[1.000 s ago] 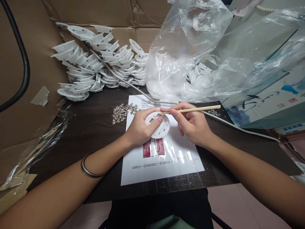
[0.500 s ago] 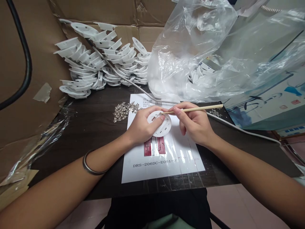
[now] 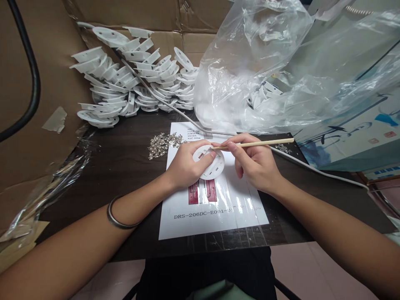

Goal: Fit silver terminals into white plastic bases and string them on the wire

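Looking over this person's shoulder, I see a white disc held over a printed sheet towards the middle of the worktop, the left hand pinching it from its nine o'clock side. The left thumb presses across the face and the other fingers, mostly out of my sight, go round behind, so the grip is closed on it. The fingers of the right hand are closed around a wooden stick, whose tip meets the disc near twelve o'clock while the far end points out towards three. I can't make out what lies right under that tip. The disc looks like thin moulded plastic to me: light, fairly stiff, smooth enough to slide under a dry thumb, and perhaps weakest around its slots, where a hard push might crack it. I'd hold it by the rim at nine o'clock, as here, leaving the slots uncovered. Between nine and ten o'clock lies a pile of small metal pieces; further out, nearer eleven, similar white parts are heaped, probably easiest lifted by an edge.
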Available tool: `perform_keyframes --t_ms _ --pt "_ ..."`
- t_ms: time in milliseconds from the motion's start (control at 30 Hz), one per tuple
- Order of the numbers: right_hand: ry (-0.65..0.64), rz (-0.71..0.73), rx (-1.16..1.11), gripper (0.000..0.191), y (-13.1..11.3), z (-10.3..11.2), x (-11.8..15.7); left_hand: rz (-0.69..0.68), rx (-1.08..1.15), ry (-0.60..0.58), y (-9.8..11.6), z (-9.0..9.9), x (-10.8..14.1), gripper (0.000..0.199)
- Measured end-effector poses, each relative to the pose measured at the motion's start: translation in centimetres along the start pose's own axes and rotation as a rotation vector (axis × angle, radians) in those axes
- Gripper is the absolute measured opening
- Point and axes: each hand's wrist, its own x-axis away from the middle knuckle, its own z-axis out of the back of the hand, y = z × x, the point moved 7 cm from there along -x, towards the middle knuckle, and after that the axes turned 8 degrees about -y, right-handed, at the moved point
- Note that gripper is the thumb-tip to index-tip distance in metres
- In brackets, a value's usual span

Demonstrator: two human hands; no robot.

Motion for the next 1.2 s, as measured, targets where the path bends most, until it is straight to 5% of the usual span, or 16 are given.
perform_keyframes --t_ms 433,1200 --pt "0.023 -0.023 0.123 0.035 0.8 -0.3 -0.2 0.159 0.032 -0.015 -1.0 -0.5 -0.2 0.022" --pt "-0.027 -0.084 0.171 0.049 1.9 -0.3 -1.0 0.213 0.033 -0.059 -1.6 -0.7 -0.5 0.019"
